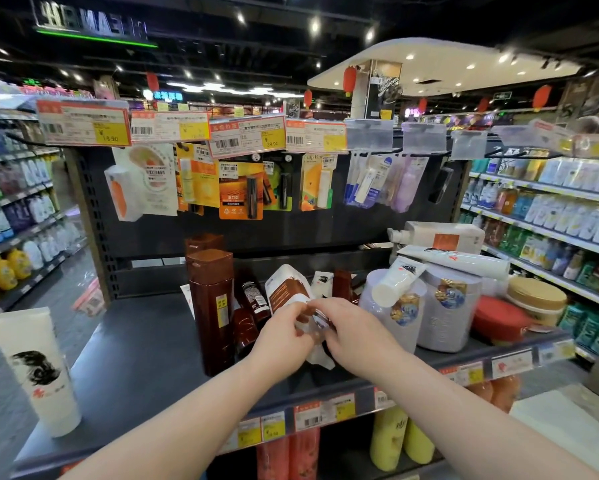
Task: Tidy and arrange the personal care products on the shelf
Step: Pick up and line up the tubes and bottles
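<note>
Both my hands meet over the middle of the dark shelf [135, 344]. My left hand [284, 332] and my right hand [351, 332] pinch a small brown-and-clear item [314, 320] between their fingertips; what it is I cannot tell. Just behind it leans a white-and-brown pouch [286, 285]. A tall brown bottle [210, 306] stands upright to the left, with smaller brown bottles [253, 296] lying beside it. Two pale lavender tubs [450, 313] stand to the right, and a white tube [397, 280] lies across them.
A white tube with a black ink drawing [34, 372] stands at the shelf's left front corner. A red pouch [499, 318] and a gold-lidded jar [537, 299] sit at the right end. Carded lip products [242, 188] hang on hooks above. Price tags line the front edge [326, 414].
</note>
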`<state>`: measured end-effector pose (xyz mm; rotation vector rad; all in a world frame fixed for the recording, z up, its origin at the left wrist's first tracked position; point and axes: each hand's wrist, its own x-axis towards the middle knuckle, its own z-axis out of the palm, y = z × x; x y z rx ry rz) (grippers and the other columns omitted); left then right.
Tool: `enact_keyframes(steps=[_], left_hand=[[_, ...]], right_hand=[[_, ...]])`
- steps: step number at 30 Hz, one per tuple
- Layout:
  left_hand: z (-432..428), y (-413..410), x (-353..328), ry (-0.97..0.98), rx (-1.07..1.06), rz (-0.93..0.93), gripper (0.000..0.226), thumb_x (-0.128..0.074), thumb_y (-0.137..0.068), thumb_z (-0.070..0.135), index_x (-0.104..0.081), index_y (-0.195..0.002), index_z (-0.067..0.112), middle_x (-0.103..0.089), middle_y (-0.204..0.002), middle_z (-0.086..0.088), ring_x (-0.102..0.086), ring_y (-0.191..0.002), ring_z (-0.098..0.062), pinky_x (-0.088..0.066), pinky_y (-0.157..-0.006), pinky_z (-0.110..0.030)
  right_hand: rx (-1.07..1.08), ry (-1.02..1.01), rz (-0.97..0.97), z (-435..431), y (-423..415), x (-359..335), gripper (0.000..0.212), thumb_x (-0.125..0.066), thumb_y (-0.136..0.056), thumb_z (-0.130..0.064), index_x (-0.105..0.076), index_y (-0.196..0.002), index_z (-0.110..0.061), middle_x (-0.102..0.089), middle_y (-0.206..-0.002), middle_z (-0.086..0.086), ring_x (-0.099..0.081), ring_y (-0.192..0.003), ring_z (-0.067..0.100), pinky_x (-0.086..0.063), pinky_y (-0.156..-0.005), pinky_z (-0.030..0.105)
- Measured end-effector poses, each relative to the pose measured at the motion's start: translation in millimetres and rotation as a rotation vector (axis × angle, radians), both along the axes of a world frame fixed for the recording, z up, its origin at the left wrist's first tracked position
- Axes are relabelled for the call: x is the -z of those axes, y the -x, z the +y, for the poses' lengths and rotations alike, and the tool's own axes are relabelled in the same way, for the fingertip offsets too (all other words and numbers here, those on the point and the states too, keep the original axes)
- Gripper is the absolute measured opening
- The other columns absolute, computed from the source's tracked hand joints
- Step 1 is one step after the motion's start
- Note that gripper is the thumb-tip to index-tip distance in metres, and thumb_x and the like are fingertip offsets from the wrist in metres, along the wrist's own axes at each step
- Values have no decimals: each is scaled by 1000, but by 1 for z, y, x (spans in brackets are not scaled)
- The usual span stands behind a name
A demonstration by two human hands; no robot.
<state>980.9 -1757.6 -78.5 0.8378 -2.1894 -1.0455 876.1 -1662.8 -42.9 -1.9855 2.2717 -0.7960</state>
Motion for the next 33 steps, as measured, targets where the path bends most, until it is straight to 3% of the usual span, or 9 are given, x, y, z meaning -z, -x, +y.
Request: enact_keyframes(steps=[3, 6, 10, 14, 17, 21, 24, 28, 33], left_hand=[[2, 5, -9, 45, 7, 65, 20, -62, -83, 24, -56, -100, 32, -56, -100, 11, -56, -80, -4, -42, -63, -15], [8, 18, -26, 69, -7, 114, 16, -63, -83, 27, -54, -89, 38, -58, -91, 15, -57, -72, 3, -44, -62, -11], [19, 41, -46, 37, 25, 141, 9, -59, -85, 35, -57, -94, 33, -61, -91, 12, -56, -77, -3, -45, -68, -17], [29, 57, -54, -26, 51, 106, 17, -54, -88, 35, -58, -103, 28, -60, -93, 10, -53, -79, -2, -41, -64, -13], [31, 59, -55, -39, 23, 100, 21, -54, -88, 36, -56, -107, 26, -59, -92, 11, -53, -78, 0, -39, -61, -14], [33, 54, -49, -67, -33, 117, 19, -56, -87, 36, -58, -104, 26, -60, -95, 10, -54, -79, -1, -39, -60, -14], [37, 51, -47, -73, -37, 104, 18, -56, -87, 35, -58, -103, 26, -61, -94, 7, -54, -78, -3, -38, -59, -15], [44, 42, -48, -108, -44, 89, 22, -56, -87, 36, -56, -107, 28, -57, -93, 13, -55, -82, -4, -39, -60, -16], [53, 25, -46, -84, -80, 95, 29, -58, -86, 36, -56, -113, 26, -56, -95, 14, -55, -85, -4, -43, -67, -15]], right_hand=[[-78, 277, 80, 13, 5, -22, 26, -53, -88, -14, -61, -112, -21, -62, -106, -2, -59, -97, 15, -50, -80, 31], [17, 364, 146, 20, 28, -46, 23, -61, -85, -21, -64, -107, -18, -61, -105, -2, -57, -99, 18, -48, -82, 35], [311, 127, 95, 21, 67, -51, 46, -52, -88, -49, -57, -122, -19, -54, -128, 2, -48, -119, 21, -40, -100, 37], [446, -71, -119, 18, 82, -43, 53, -35, -90, -60, -51, -121, -20, -53, -135, 8, -48, -122, 26, -39, -99, 41], [445, -36, -206, 15, 83, -41, 54, -43, -90, -46, -40, -138, -23, -42, -145, 5, -40, -131, 26, -34, -105, 38], [403, 101, -354, 19, 85, -48, 38, -50, -84, -20, -59, -121, -24, -56, -131, 3, -51, -117, 20, -40, -90, 28], [427, 71, -284, 18, 84, -48, 30, -51, -84, -16, -66, -109, -22, -60, -125, 2, -54, -113, 20, -44, -89, 30], [444, 42, -201, 14, 86, -52, 40, -54, -85, -15, -55, -125, -19, -53, -131, 7, -52, -113, 24, -43, -84, 30], [349, 337, -454, 22, 81, -52, 44, -59, -81, -10, -54, -123, -21, -53, -129, 3, -50, -106, 17, -37, -83, 27]])
